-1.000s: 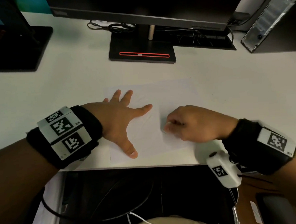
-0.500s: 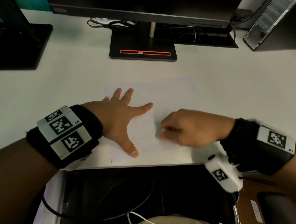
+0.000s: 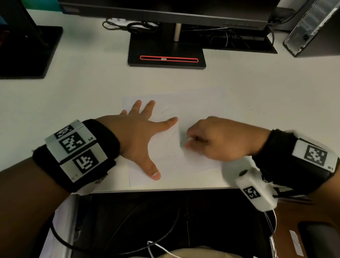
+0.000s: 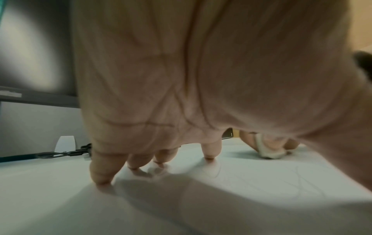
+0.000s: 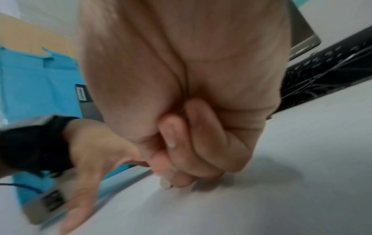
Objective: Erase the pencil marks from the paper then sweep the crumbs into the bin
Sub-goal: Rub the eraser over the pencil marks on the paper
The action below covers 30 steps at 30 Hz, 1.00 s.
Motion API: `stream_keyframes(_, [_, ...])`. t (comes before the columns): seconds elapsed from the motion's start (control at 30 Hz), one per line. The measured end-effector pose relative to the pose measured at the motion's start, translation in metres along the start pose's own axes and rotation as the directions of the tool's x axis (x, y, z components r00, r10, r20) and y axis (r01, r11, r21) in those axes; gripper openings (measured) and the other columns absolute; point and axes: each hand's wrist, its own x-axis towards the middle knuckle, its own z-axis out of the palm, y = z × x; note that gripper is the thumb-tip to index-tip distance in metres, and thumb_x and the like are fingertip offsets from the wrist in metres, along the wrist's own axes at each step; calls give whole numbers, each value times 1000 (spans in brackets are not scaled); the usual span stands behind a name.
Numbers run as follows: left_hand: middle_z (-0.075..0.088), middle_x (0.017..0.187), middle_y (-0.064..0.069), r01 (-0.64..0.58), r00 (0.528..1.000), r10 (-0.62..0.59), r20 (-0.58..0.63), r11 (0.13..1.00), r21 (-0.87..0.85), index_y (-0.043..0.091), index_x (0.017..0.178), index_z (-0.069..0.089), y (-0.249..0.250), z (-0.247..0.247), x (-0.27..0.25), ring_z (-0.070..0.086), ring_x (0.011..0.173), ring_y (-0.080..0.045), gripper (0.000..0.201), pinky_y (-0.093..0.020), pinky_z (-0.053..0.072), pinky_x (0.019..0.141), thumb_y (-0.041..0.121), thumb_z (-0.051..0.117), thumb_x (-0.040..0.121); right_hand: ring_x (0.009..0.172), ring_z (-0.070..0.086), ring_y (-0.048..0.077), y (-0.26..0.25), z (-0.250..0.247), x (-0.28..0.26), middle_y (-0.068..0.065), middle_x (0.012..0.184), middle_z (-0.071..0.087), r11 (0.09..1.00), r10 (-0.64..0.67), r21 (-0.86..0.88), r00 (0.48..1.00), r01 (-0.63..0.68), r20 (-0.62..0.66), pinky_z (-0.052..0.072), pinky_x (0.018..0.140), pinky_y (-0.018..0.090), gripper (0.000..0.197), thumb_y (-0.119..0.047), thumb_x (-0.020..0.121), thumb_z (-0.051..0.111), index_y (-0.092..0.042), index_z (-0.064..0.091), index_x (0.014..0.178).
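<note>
A white sheet of paper [image 3: 191, 108] lies near the front edge of the white desk [image 3: 84, 90]. My left hand [image 3: 143, 134] lies flat on its left part, fingers spread and pressing it down; the spread fingers [image 4: 209, 149] show in the left wrist view. My right hand [image 3: 215, 140] is curled over the sheet's middle and pinches a small white eraser [image 4: 269, 151] against the paper; its tip [image 5: 165, 185] pokes out under the fingers. Faint pencil lines [image 4: 306, 179] show on the paper near the left hand. No bin is in view.
A black monitor stand [image 3: 166, 52] with a red stripe sits behind the paper, with cables [image 3: 132, 26] beside it. Another dark stand [image 3: 19, 50] is at the far left, a computer case [image 3: 317, 18] at the far right. The desk's front edge [image 3: 168, 188] runs just below the hands.
My right hand with the eraser slid down-left on the paper, then back up and right, a rubbing stroke. The left hand stayed pressed on the sheet.
</note>
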Motion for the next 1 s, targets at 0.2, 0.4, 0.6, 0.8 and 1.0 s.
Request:
stream_keyframes(0.2, [-43,155,-4,8,1000,-8,8,1000,1,62,139,-30,1,0,-1,-38,142,-33,143,-55,-6,120,84,77,46,60,48,8,12,-6,6,-7,65,53,997,65,43,998,-64,-9,35,63,27,41,-40,102,49,-22,49,66])
stream_keyframes(0.4, [-43,155,-5,6,1000,-6,12,1000,9,62,139,-32,2,-1,-1,-39,142,-34,143,-56,-6,121,84,77,48,60,48,7,-4,6,3,-5,65,53,998,-63,2,996,63,61,33,59,19,38,-36,103,48,-20,50,68])
stream_keyframes(0.6, [-43,155,-4,11,1000,-11,15,1000,0,60,141,-30,2,-2,-3,-39,142,-33,143,-55,-7,119,84,76,48,63,46,5,16,-16,17,-8,69,50,996,70,-54,997,-72,-42,32,63,29,40,-37,104,46,-24,47,66])
stream_keyframes(0.8, [-43,155,-5,-4,1000,5,10,1000,-2,62,139,-31,1,0,-3,-39,142,-34,142,-56,-7,119,84,77,48,60,48,4,-2,-6,12,-9,64,51,998,-58,-32,996,61,74,33,59,17,39,-37,105,48,-25,50,67])
stream_keyframes(1.0, [-44,155,-5,9,1000,-9,15,1000,-17,62,140,-30,3,-2,-4,-40,141,-33,142,-55,-7,119,83,78,49,64,51,11,11,-12,22,-3,70,56,994,-25,-105,999,21,-33,39,68,31,36,-33,103,45,-16,51,71])
